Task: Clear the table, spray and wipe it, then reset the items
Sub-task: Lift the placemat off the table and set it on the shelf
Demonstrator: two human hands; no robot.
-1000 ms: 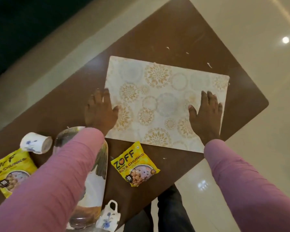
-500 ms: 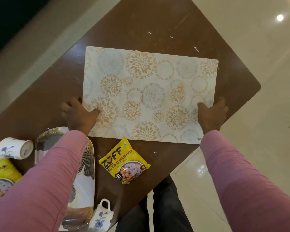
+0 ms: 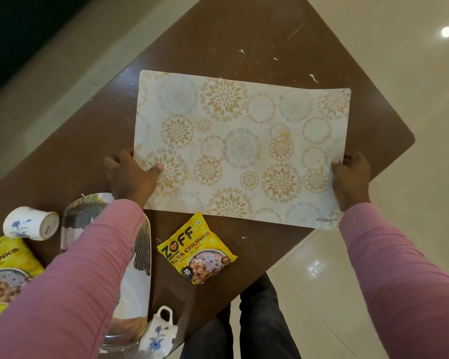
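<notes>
A pale placemat (image 3: 241,143) with gold and grey flower rings is over the brown table (image 3: 218,42). My left hand (image 3: 131,177) grips its left edge, thumb on top. My right hand (image 3: 350,180) grips its right edge near the corner, which hangs past the table's edge. A yellow soya chunks packet (image 3: 196,251) lies just below the mat. A second yellow packet (image 3: 4,270) lies at the far left. A white cup (image 3: 30,224) with a blue flower lies on its side. A long feather-print tray (image 3: 138,268) is partly hidden by my left sleeve.
A second white flowered cup (image 3: 160,330) sits at the table's near edge. Small white crumbs (image 3: 313,77) dot the far part of the table. Shiny tiled floor (image 3: 412,73) lies to the right, and my dark trousers (image 3: 252,322) show below the table.
Both hands went from lying flat on the placemat to gripping its left and right edges. The mat has shifted towards me and its right corner now overhangs the table.
</notes>
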